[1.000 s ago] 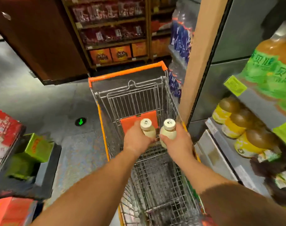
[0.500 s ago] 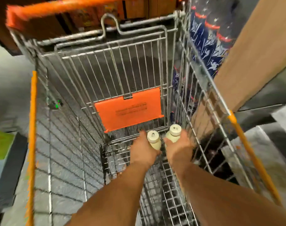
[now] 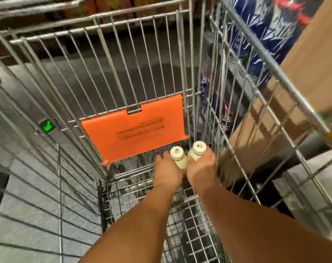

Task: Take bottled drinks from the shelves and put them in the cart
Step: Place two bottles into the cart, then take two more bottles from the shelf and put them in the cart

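**So, two bottles going down into the cart at once**

Only one view to go on, the head camera, looking straight down into the wire cart [image 3: 123, 54]. Both arms are stretched deep into the basket. The left hand [image 3: 168, 174] is wrapped around a pale bottle [image 3: 178, 158] with a white cap, and the right hand [image 3: 202, 170] is closed around a second bottle [image 3: 196, 151] just like it. The two bottles sit side by side, nearly touching, caps up and leaning a little away from the camera, tucked in the far right corner just below the orange flap [image 3: 135, 130] on the end wall.

Step in hand, I'd say: setting them down. Both bottles are already low inside the cart (whether the bases are actually on the wire floor [image 3: 189, 234] I can't tell, the hands cover that part).

Next move, my guess: lower until the bottoms rest on the grid, then loosen both grips and pull the arms back up. Narrow bases on open wire can wobble, so leaning them against the side wall or each other seems smart. More bottles, blue-labelled ones [image 3: 265, 35], show through the right side.
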`<state>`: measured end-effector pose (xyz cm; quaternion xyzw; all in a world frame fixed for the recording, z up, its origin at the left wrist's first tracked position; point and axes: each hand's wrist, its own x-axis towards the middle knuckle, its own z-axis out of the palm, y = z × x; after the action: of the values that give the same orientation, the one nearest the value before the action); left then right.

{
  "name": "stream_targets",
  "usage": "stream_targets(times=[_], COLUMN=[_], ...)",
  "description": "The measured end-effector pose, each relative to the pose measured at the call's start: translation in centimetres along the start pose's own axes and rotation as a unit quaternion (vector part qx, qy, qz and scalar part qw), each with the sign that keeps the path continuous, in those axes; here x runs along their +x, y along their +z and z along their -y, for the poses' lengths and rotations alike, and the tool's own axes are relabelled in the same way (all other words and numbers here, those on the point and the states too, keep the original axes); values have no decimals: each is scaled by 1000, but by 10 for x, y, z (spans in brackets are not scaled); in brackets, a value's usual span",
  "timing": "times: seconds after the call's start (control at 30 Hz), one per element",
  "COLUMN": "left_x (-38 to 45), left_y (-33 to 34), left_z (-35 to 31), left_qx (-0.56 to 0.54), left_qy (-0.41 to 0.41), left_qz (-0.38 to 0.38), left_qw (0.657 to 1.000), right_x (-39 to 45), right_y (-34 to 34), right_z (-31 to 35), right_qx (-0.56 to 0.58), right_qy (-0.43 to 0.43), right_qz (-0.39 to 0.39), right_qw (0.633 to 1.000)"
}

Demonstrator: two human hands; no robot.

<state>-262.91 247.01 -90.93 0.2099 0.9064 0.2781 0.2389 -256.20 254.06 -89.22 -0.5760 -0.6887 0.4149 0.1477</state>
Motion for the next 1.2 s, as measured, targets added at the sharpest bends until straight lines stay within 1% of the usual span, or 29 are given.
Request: stream_targets(times=[0.07, 0.2, 0.27, 0.4, 0.5, 0.6, 0.67, 0.73, 0.8, 0.87, 0.93, 1.07, 1.2], left_x=[-1, -17, -29, -61, -94, -135, -173, -217, -265, -315, -366, -465, -558], left_y=[-1, -17, -35, -100, -169, -236, -282, -330, -381, -430, -475, -540, -572], left_z=[1, -5, -11, -41, -79, -118, -140, -159, -180, -199, -224, -272, -307], left_qx=[9, -46, -29, 63, 82, 102, 129, 152, 153, 152, 159, 159, 170], left_qy=[-1, 3, 7, 37, 67, 118, 151, 198, 254, 307, 342, 408, 480], left_qz=[15, 19, 16, 1, -4, -20, -34, -53, -74, -86, -93, -110, -110], left_qw=[1000, 999, 999, 997, 994, 988, 979, 967, 952, 936, 922, 892, 854], right_x=[-3, -17, -34, -77, -122, -170, -214, -266, -321, -379, -435, -530, -612], right_y=[-1, -15, -29, -74, -118, -166, -202, -240, -282, -325, -373, -460, -524], right_z=[5, 14, 24, 64, 112, 166, 204, 237, 269, 298, 323, 354, 360], right_qx=[2, -15, -33, -84, -91, -88, -74, -59, -45, -39, -23, -39, -69], right_qy=[15, 19, 16, -6, -51, -89, -92, -100, -110, -110, -120, -127, -115], right_qz=[1, 4, 3, 27, 19, -22, -54, -99, -152, -208, -256, -311, -340], right_qw=[1000, 1000, 999, 996, 994, 992, 992, 988, 981, 971, 959, 941, 931])
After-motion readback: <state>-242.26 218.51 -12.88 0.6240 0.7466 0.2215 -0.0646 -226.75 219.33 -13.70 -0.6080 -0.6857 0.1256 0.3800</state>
